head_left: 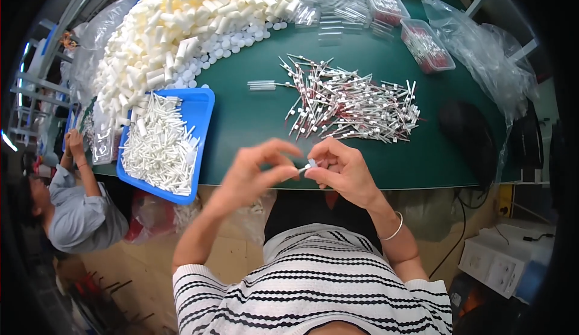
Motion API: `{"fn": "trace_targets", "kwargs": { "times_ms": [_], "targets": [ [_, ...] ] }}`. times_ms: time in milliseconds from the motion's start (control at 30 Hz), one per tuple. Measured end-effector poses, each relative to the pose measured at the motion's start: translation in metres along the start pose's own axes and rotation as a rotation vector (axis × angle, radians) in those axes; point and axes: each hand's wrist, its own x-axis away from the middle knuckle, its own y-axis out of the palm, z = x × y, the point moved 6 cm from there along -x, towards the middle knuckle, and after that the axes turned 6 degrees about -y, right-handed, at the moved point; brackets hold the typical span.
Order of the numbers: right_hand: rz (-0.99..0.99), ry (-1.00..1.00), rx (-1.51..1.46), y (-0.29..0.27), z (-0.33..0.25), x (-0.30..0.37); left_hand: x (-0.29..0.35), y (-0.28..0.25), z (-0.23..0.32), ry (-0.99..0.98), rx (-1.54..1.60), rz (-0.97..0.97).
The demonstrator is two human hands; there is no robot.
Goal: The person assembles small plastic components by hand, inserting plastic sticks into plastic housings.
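Note:
Just over the table's near edge, my two hands meet around a small part. My left hand, slightly blurred, pinches one end of a thin white tube-like piece between thumb and forefinger. With thumb and fingers closed, my right hand grips a small pale piece at the other end; its exact kind is too small to tell. Beyond my hands lies a loose heap of thin rods with white collars and reddish ends. A few clear tubes lie left of that heap.
A blue tray of short white tubes stands at left. Behind it rise cream cylinders and white round caps. Clear tubes, plastic boxes and plastic film line the far right. A co-worker sits at left.

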Motion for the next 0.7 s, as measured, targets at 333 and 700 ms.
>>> {"fn": "trace_targets", "kwargs": {
  "times_ms": [333,700],
  "targets": [
    [0.01,-0.002,-0.394,0.005,0.013,0.0,-0.092,-0.266,-0.083,-0.202,-1.581,0.977],
    [0.282,-0.015,-0.674,-0.043,0.023,0.01,-0.015,0.014,0.011,0.33,-0.638,0.393]
  ]
}}
